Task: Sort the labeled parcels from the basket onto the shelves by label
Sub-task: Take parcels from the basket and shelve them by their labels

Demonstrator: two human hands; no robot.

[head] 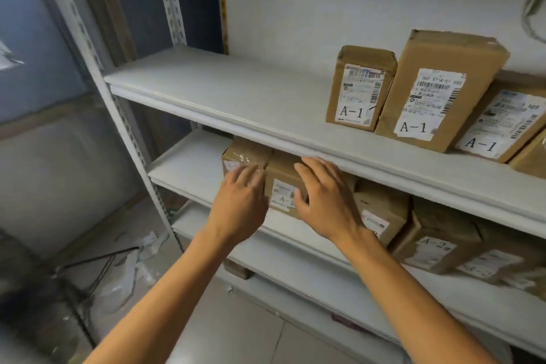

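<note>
Both hands are lying with straight, relaxed fingers against parcels on the middle shelf (189,168), neither one curling round anything. From the head view, the left hand (240,204) is resting its blurred fingertips on the taped top of the leftmost parcel (245,152), which is sitting at the left end of the row and showing only a corner of its white label. The right hand (326,201) is lying flat over the top and front of the next parcel (283,183), its thumb reaching down beside a label whose letter A is readable while the rest is partly covered. These two parcels are touching each other side by side, tucked under the lip of the upper shelf (236,97).

Further right on the same middle shelf, more brown parcels are standing close together, one of them (437,245) bearing an A-2 label.

On the upper shelf, three parcels marked A-1 are leaning together near the right side: a small one (359,89), a taller one (437,91) and a third (502,127) lying tilted behind it.

A lower shelf (295,248) is showing beneath the arms, and loose plastic wrapping (127,281) is lying on the floor to the left of the white shelf upright (130,133)
</note>
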